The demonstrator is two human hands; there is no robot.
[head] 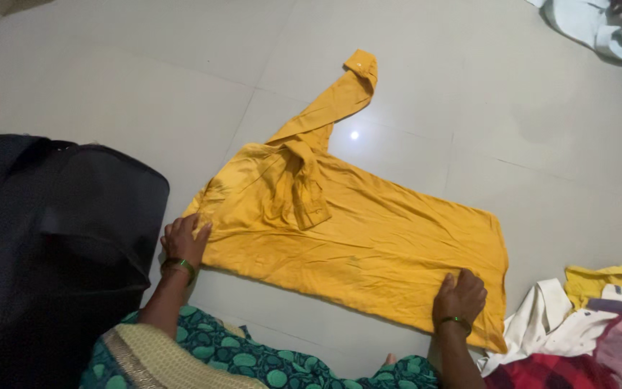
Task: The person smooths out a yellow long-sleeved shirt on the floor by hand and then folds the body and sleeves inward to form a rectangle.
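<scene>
on the floor: a yellow long-sleeved shirt (354, 230) lies spread flat on the pale tiled floor (145, 86), in front of the person's knees.
long axis: it runs from the collar end at the left, by the black bag (59, 238), to the hem at the right, by the pile of clothes (584, 324).
pointing: collar toward the bag, hem toward the pile; one sleeve (332, 101) sticks out away from the person, toward the far side of the floor.
left hand (185, 241): flat, fingers spread, pressing the shoulder corner at the near edge.
right hand (460, 297): fingers curled over the near edge close to the hem; whether it pinches the cloth or only presses it, i cannot tell.
relation: the shirt lies away from both hands, each hand at one end of the near long edge; neither is clearly nearer.
far corner: white cloth (599, 25) lies well apart.
</scene>
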